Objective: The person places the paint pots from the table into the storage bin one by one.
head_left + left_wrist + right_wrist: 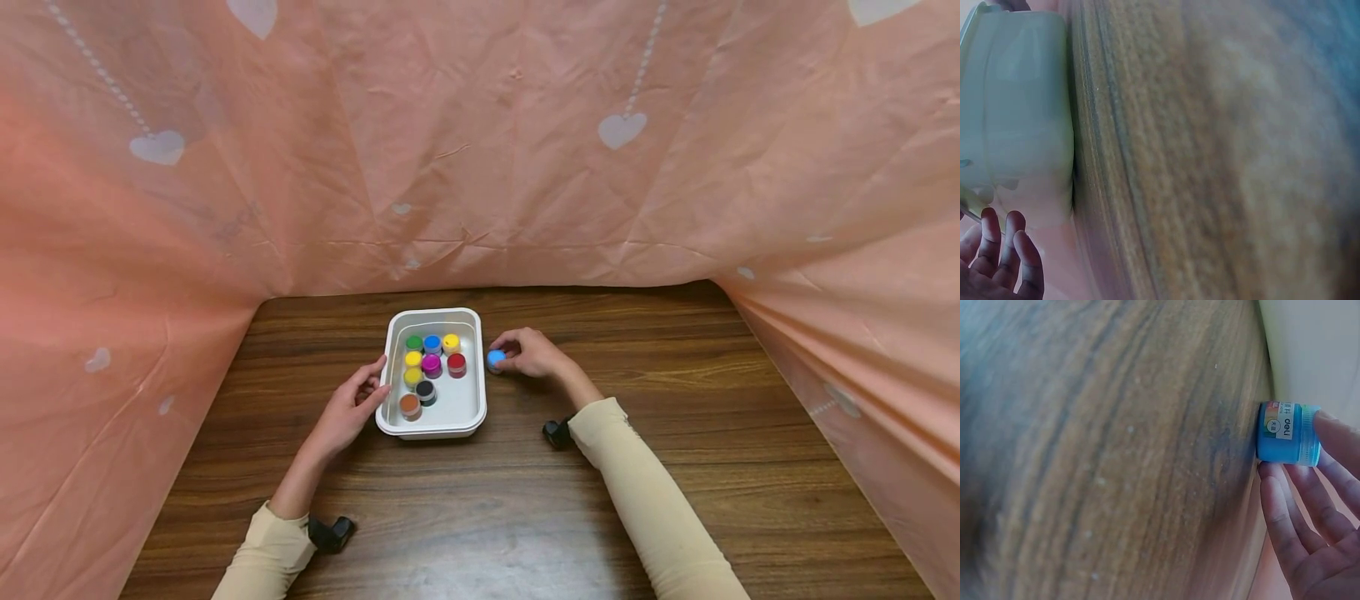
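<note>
My right hand [531, 353] pinches a small blue paint jar [1280, 432] by its lid, thumb on one side and fingers on the other. The jar is upright on the table, just right of a white tray [481, 400]. At the tray's left rim rests my left hand [347, 414], its thumb and fingers spread and loosely bent. Inside the tray stand several paint jars, among them a green jar [415, 342], another blue jar [432, 343], a magenta jar [431, 365], a red jar [457, 365], a black jar [426, 392] and an orange-brown jar [410, 406].
Yellow jars [413, 359] also stand in the tray's left and back parts. A dark wooden table [480, 517] lies under everything. Pink cloth [480, 167] with white hearts encloses the back and both sides. Each wrist wears a black camera [557, 433].
</note>
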Demonstrator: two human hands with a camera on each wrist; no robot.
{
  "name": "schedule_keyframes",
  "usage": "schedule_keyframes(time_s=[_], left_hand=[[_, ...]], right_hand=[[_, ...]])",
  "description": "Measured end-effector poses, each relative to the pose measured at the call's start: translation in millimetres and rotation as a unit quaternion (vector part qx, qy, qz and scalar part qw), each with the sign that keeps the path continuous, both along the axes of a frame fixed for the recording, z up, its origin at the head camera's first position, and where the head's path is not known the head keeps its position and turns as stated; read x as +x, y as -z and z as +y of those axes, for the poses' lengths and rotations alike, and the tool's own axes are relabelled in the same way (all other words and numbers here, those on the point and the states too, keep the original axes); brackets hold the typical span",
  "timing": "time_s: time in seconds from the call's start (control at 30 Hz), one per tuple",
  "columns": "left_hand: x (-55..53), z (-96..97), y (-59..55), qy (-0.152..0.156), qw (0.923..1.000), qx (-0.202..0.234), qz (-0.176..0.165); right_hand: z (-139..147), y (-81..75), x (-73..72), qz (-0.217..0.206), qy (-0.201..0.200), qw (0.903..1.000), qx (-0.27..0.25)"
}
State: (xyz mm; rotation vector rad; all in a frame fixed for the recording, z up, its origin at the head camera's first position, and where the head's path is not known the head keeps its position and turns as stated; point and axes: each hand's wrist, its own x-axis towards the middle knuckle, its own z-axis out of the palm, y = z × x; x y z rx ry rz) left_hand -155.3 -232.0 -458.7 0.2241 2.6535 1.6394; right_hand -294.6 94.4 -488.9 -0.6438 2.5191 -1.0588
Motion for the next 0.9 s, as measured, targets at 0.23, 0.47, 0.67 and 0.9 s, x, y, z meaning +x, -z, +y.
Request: schedule_keyframes(time_s=[0.23, 0.47, 0.67, 0.9], left_hand=[[-2.1, -0.4, 3.7, -0.002, 1.0, -0.005, 0.001], [-13.4, -9.9, 30.8, -0.008, 0.9998, -0.018, 0.0], [-15.5, -13.7, 36.4, -0.007, 0.9999, -0.008, -0.001], [-6.3, -4.6, 12.9, -0.005, 0.9999, -0.009, -0.009]], right_hand=[[1, -0.1, -0.8, 0.0, 0.003, 1.0, -0.007], [2, -4.0, -0.5, 0.004, 0.009, 0.9998, -0.016], [1, -8.7, 0.1, 0.007, 0.013, 0.9997, -0.018], [0, -12.2, 0.2, 0.018, 0.011, 0.9993, -0.031]])
